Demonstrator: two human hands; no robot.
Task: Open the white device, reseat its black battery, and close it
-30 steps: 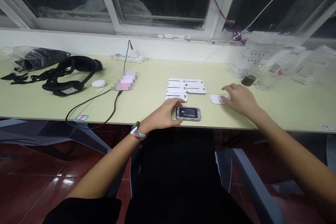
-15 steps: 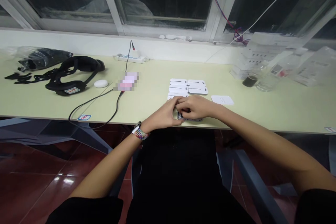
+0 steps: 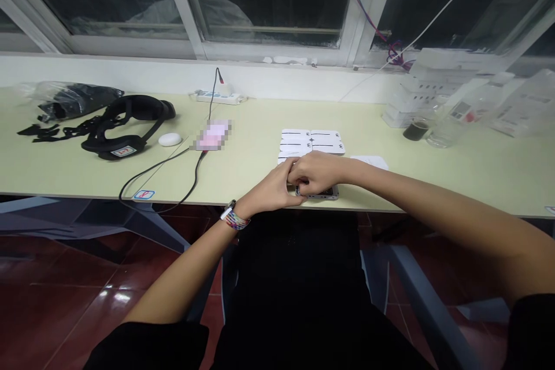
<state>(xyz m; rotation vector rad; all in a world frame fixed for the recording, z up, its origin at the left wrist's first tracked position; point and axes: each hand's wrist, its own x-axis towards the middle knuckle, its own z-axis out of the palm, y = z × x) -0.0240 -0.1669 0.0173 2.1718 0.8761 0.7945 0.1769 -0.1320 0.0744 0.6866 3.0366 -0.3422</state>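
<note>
At the front of the table [image 3: 243,170]: electronic device [image 3: 331,193] attended two-handed.
Right hand [image 3: 318,172], moved off the white panel [image 3: 376,161], curls over the device, grip hidden; left hand [image 3: 277,188], half open, brackets its left end, hold uncertain.

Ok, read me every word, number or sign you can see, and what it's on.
"W", possibly an upside-down "M": grouped cards.
Left table tag: a marking, too unclear.
Right table tag: too small, cut off.
Headset sticker: reddish marks, blurred.
Bottle label: too small.
Lone card: no legible print.
Pink item: pixelated.
Device: right hand hides most of it; nothing legible.
</note>
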